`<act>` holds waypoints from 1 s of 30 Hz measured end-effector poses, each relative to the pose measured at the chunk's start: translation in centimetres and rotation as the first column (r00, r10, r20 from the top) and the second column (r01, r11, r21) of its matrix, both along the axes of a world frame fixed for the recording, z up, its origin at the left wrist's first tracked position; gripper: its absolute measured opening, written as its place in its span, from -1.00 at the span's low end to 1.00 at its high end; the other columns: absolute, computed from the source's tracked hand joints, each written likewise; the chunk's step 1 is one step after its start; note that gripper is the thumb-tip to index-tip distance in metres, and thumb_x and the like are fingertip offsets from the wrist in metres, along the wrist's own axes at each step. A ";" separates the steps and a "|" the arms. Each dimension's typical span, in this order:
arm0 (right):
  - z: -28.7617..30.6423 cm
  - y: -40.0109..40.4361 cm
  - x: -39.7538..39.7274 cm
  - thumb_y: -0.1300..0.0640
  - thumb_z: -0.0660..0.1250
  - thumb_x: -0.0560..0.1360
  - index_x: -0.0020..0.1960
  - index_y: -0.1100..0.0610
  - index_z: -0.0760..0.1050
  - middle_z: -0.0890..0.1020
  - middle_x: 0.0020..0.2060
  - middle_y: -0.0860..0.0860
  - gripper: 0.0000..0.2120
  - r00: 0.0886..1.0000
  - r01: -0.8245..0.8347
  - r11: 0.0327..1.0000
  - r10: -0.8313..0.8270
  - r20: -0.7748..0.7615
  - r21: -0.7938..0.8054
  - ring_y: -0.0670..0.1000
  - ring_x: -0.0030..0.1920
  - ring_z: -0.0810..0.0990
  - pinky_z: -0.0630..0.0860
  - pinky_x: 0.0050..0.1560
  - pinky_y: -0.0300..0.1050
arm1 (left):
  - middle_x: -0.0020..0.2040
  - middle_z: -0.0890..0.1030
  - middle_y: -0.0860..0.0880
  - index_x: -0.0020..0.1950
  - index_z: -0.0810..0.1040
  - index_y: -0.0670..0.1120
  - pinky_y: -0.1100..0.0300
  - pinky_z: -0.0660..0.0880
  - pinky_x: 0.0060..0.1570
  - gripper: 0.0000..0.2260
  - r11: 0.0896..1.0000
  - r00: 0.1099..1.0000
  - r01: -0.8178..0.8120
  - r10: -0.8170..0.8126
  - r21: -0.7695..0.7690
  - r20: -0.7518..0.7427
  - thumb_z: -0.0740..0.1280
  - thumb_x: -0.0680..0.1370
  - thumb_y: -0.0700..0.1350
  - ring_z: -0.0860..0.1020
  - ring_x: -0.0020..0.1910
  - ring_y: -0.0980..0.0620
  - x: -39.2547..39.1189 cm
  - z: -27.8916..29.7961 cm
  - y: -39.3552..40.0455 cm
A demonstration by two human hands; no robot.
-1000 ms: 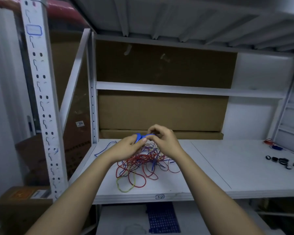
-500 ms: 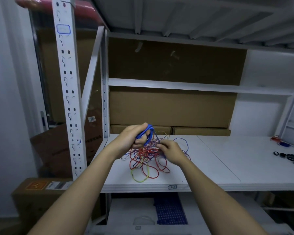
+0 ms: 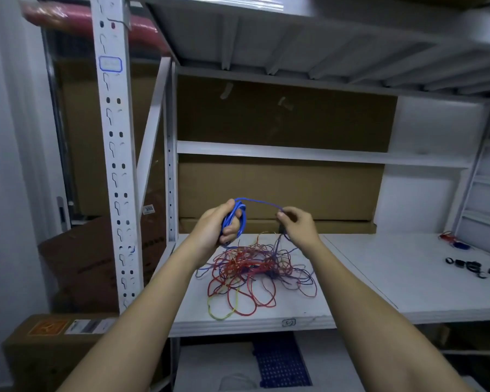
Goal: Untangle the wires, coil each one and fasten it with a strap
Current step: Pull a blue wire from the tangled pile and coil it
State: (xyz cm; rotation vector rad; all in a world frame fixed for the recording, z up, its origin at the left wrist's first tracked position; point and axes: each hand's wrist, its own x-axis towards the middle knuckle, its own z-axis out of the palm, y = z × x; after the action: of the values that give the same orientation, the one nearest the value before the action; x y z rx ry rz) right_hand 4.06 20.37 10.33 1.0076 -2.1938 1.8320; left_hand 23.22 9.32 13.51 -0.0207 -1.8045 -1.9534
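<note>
Blue wire (image 3: 234, 219): small coil gripped in my left hand (image 3: 215, 226), free end pinched by right hand (image 3: 297, 224). Not strapped yet. Tangled wires (image 3: 255, 268) wait on shelf (image 3: 379, 281); black straps (image 3: 470, 265) far right. Lots left, I think.

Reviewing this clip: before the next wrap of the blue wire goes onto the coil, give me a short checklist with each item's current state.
1. Blue coil gripped in the left hand: ok.
2. Right hand pinches the blue wire's free run leading to the coil: ok.
3. Free run lifted off the tangled pile: ok between the hands; below the right hand it drops back into the pile.
4. Remaining blue length free of the red wires: cannot tell.
5. Straps at hand: not ok, dark rings lie far right on the shelf.
6. Blue wire's end located: cannot tell.
</note>
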 end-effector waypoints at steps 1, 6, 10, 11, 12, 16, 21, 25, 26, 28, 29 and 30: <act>-0.8 0.1 0.0 0.18 0.33 0.54 -0.08 0.13 0.53 0.58 -0.24 0.03 -0.96 1.000 -0.011 0.997 0.013 -0.028 0.079 0.00 -0.21 0.52 0.45 -0.10 -0.12 | -0.54 0.25 0.03 -0.18 0.38 -0.16 0.29 0.15 -0.51 -0.67 1.000 1.000 0.008 -0.007 0.027 -0.019 0.02 0.68 -0.03 0.16 -0.59 0.11 -0.1 0.0 -0.2; -4.4 0.4 -0.4 0.09 0.32 0.56 -0.12 0.15 0.55 0.52 -0.32 0.03 -0.85 0.992 0.047 0.877 0.014 -0.124 0.478 0.02 -0.26 0.44 0.34 -0.28 -0.15 | -0.56 0.23 0.04 -0.18 0.36 -0.16 0.33 0.21 -0.54 -0.67 0.987 0.988 0.078 -0.058 0.138 -0.140 0.00 0.68 -0.04 0.16 -0.62 0.15 0.1 0.5 -0.9; -5.3 -1.3 -0.6 0.07 0.26 0.59 0.05 0.18 0.59 0.59 -0.14 0.12 -0.79 0.979 0.109 0.760 0.028 -0.200 0.641 0.07 -0.17 0.47 0.34 -0.18 -0.15 | -0.55 0.24 0.03 -0.18 0.36 -0.16 0.33 0.23 -0.52 -0.67 0.989 0.983 0.088 -0.066 0.120 -0.171 -0.01 0.68 -0.03 0.18 -0.61 0.14 0.0 1.1 -1.7; -4.8 -1.9 -0.7 0.08 0.25 0.60 0.03 0.19 0.59 0.57 -0.17 0.12 -0.79 0.980 0.115 0.770 0.014 -0.197 0.627 0.08 -0.19 0.47 0.34 -0.19 -0.14 | -0.55 0.24 0.03 -0.18 0.36 -0.16 0.32 0.23 -0.51 -0.67 0.990 0.984 0.078 -0.058 0.119 -0.170 -0.01 0.68 -0.03 0.18 -0.60 0.14 -0.1 1.2 -1.9; -4.2 -2.4 -0.8 0.10 0.24 0.60 0.01 0.20 0.58 0.56 -0.20 0.11 -0.79 0.983 0.117 0.799 -0.010 -0.181 0.590 0.09 -0.21 0.47 0.35 -0.20 -0.13 | -0.55 0.24 0.04 -0.18 0.36 -0.16 0.33 0.23 -0.51 -0.67 0.990 0.985 0.068 -0.048 0.120 -0.167 -0.01 0.68 -0.03 0.18 -0.60 0.14 -0.2 1.4 -2.2; -1.0 -4.1 -2.0 0.16 0.23 0.61 -0.18 0.16 0.53 0.54 -0.35 0.08 -0.78 0.991 0.127 0.974 -0.134 0.021 0.189 0.04 -0.34 0.49 0.42 -0.26 -0.09 | -0.54 0.26 0.04 -0.18 0.37 -0.14 0.31 0.26 -0.48 -0.67 0.994 0.992 0.026 -0.013 0.102 -0.126 0.00 0.68 -0.03 0.20 -0.59 0.13 -1.1 2.0 -3.7; 3.9 -7.0 -2.2 0.28 0.21 0.59 -0.19 0.05 0.48 0.55 -0.27 -0.02 -0.76 0.994 0.090 0.881 -0.053 0.093 -0.465 -0.04 -0.19 0.52 0.49 -0.06 -0.13 | -0.52 0.28 0.03 -0.17 0.38 -0.13 0.21 0.20 -0.38 -0.68 0.997 0.997 -0.045 0.049 0.056 -0.057 0.03 0.68 -0.02 0.20 -0.56 0.10 -2.9 2.0 -6.0; 1.5 -9.0 -3.2 0.26 0.16 0.62 -0.06 0.18 0.44 0.51 -0.15 0.09 -0.88 0.979 0.139 0.989 -0.130 0.159 -0.046 0.04 -0.07 0.46 0.34 -0.06 -0.17 | -0.51 0.29 0.03 -0.18 0.38 -0.12 0.21 0.21 -0.37 -0.68 0.992 0.991 -0.123 0.124 -0.023 0.041 0.02 0.69 -0.02 0.22 -0.55 0.10 -4.0 1.4 -7.6; 0.9 -9.2 -3.3 0.24 0.14 0.63 -0.02 0.21 0.44 0.50 -0.13 0.11 -0.89 0.975 0.104 0.988 -0.124 0.186 0.117 0.05 -0.06 0.44 0.32 -0.08 -0.16 | -0.50 0.29 0.03 -0.18 0.38 -0.12 0.21 0.20 -0.36 -0.68 0.990 0.989 -0.134 0.136 -0.036 0.060 0.02 0.69 -0.02 0.22 -0.55 0.10 -4.0 1.2 -7.9; 2.3 -9.8 -3.4 0.22 0.12 0.64 0.05 0.26 0.47 0.51 -0.17 0.06 -0.83 0.991 0.053 0.988 -0.069 0.114 0.144 0.02 -0.10 0.45 0.34 -0.07 -0.14 | -0.49 0.29 0.03 -0.16 0.38 -0.12 0.19 0.18 -0.35 -0.69 0.988 0.985 -0.150 0.153 -0.048 0.083 0.02 0.68 -0.01 0.22 -0.54 0.10 -4.4 1.0 -8.4; 4.0 -10.1 -3.3 0.22 0.12 0.64 0.04 0.26 0.47 0.51 -0.20 0.02 -0.82 0.998 0.056 0.998 -0.057 0.040 0.033 -0.03 -0.15 0.47 0.35 -0.09 -0.17 | -0.48 0.29 0.02 -0.14 0.39 -0.12 0.19 0.18 -0.35 -0.69 0.986 0.983 -0.158 0.162 -0.051 0.087 0.02 0.68 0.00 0.22 -0.54 0.10 -4.6 1.2 -8.7; 5.8 -10.3 -3.0 0.23 0.13 0.63 0.01 0.23 0.47 0.52 -0.21 -0.01 -0.84 0.998 0.056 0.992 -0.058 -0.011 -0.117 -0.10 -0.19 0.47 0.38 -0.10 -0.23 | -0.48 0.29 0.02 -0.13 0.39 -0.12 0.19 0.19 -0.35 -0.69 0.984 0.981 -0.165 0.170 -0.065 0.090 0.02 0.68 0.00 0.23 -0.54 0.10 -4.9 1.3 -9.0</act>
State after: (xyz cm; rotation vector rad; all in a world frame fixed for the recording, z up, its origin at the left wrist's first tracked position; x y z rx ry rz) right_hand 1.03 10.06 16.14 0.9227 -2.0577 1.8967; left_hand 18.36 0.33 14.76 0.2026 -1.8576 -1.8121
